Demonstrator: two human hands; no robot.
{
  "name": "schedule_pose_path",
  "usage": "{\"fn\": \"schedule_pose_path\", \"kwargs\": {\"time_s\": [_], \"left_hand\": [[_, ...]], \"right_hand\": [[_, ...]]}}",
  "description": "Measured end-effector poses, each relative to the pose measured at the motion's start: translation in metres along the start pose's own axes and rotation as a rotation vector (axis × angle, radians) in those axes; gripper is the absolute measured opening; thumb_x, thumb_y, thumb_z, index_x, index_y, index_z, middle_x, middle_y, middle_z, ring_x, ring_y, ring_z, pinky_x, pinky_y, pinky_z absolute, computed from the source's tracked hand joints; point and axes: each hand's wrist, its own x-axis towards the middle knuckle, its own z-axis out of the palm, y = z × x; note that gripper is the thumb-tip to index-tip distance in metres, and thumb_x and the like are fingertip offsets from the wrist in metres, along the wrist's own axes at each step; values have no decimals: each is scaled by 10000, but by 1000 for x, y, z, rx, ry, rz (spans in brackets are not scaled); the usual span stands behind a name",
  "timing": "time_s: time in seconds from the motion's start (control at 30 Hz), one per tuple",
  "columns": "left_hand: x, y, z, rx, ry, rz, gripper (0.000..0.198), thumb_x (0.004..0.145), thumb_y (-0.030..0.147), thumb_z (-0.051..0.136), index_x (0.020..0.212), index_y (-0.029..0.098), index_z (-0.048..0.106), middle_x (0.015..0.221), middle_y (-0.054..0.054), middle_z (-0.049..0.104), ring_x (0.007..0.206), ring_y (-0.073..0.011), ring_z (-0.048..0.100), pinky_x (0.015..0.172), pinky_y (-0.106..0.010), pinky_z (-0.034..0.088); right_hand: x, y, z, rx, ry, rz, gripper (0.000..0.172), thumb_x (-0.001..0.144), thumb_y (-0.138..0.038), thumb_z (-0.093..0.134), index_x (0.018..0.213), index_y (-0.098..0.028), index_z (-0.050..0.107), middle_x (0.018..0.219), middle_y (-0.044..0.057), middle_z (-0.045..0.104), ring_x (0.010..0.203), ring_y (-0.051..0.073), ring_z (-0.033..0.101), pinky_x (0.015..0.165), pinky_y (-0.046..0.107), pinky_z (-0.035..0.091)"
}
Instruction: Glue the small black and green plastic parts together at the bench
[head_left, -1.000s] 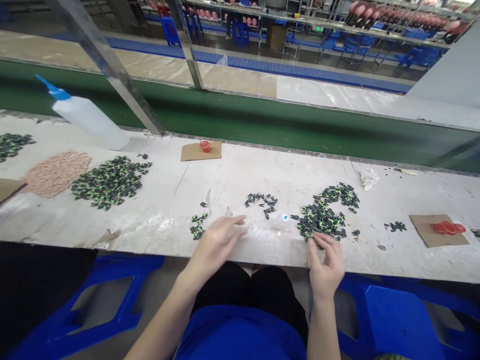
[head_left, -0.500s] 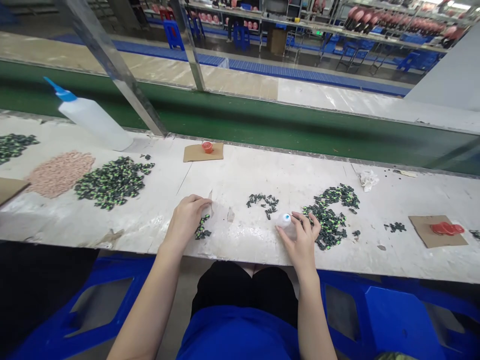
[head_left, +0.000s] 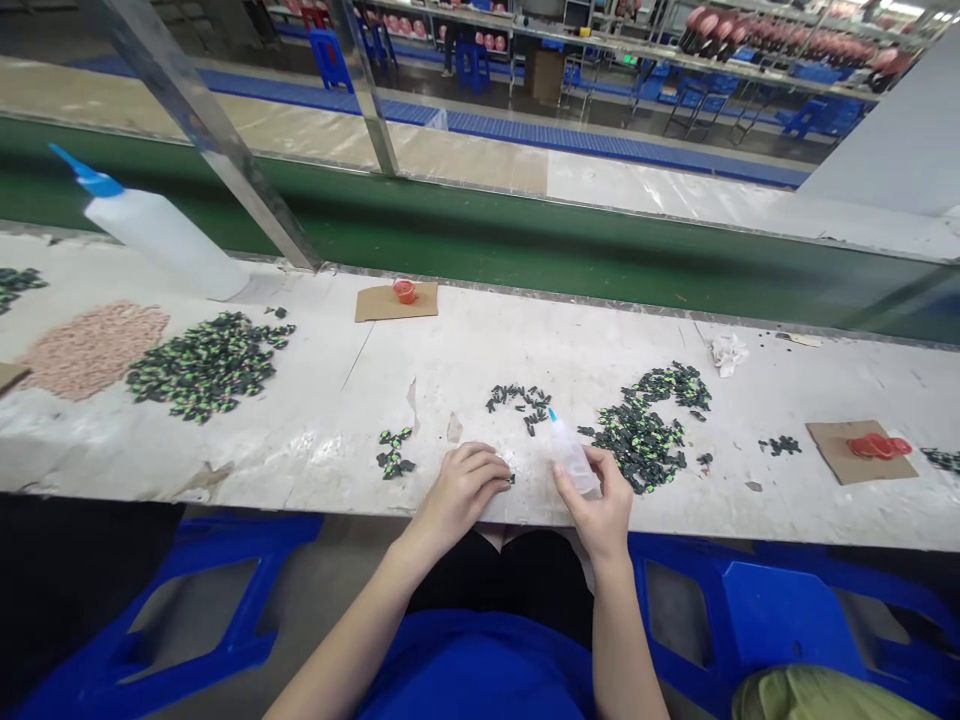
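My left hand (head_left: 463,490) is closed low over the front of the table, pinching a small black-and-green part (head_left: 511,479) at its fingertips. In my right hand (head_left: 604,505) is a small translucent squeeze bottle (head_left: 571,455) with a blue tip, tilted with the tip pointing up and away. Beyond the bottle lies a loose ring of small black parts (head_left: 536,400). To its right spreads a pile of black-and-green parts (head_left: 637,445). A smaller cluster of such parts (head_left: 393,455) rests left of my left hand.
Left on the white table (head_left: 315,400) are a large black-and-green pile (head_left: 206,368), a pinkish pile (head_left: 94,345) and a big white bottle (head_left: 169,240). Red cups sit on cardboard pieces (head_left: 371,304) (head_left: 832,465). A green ledge (head_left: 487,245) runs behind; blue stools (head_left: 787,610) stand below.
My left hand has moved right, away from the small cluster, with a small part at its fingers. The squeeze bottle has turned in my right hand, now showing its side. The view has shifted slightly.
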Motion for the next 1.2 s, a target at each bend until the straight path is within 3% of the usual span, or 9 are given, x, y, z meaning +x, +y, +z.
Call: {"fn": "schedule_pose_path", "kwargs": {"time_s": [0.23, 0.4, 0.7, 0.9, 1.2], "left_hand": [[-3, -2, -3, -51, 4, -68, 101, 874, 235, 619, 939, 231, 696, 898, -47, 731, 945, -224, 641, 831, -395, 523], [-4, 2, -1, -103, 103, -185, 70, 832, 231, 668, 896, 214, 691, 870, -44, 722, 870, -205, 670, 799, -358, 546], [-4, 5, 0, -126, 180, -186, 95, 818, 209, 673, 911, 206, 692, 844, -38, 729, 837, -192, 675, 775, -336, 559], [-4, 4, 0, -106, 173, -166, 91, 837, 227, 657, 920, 216, 693, 843, -38, 734, 829, -195, 673, 767, -346, 556], [-4, 4, 0, -122, 166, -192, 83, 844, 244, 651, 906, 219, 701, 847, -40, 735, 827, -196, 678, 761, -343, 562]], "right_hand": [[-4, 8, 2, 215, 8, 40, 248, 747, -341, 708, 936, -185, 678, 862, 69, 709, 754, 216, 669, 667, 325, 535], [-6, 16, 2, 344, -27, 145, 272, 762, -340, 680, 980, -180, 655, 871, 70, 712, 721, 208, 669, 602, 299, 521], [-8, 23, -1, 250, -9, 169, 198, 771, -378, 641, 790, -192, 574, 631, -19, 588, 526, 137, 532, 490, 241, 407], [-6, 13, 2, 212, -106, 177, 186, 773, -370, 613, 776, -199, 539, 588, -32, 557, 491, 129, 490, 464, 236, 373], [-5, 6, 3, 187, -143, 189, 169, 768, -357, 605, 763, -210, 522, 587, -37, 548, 498, 132, 484, 468, 236, 368]]}}
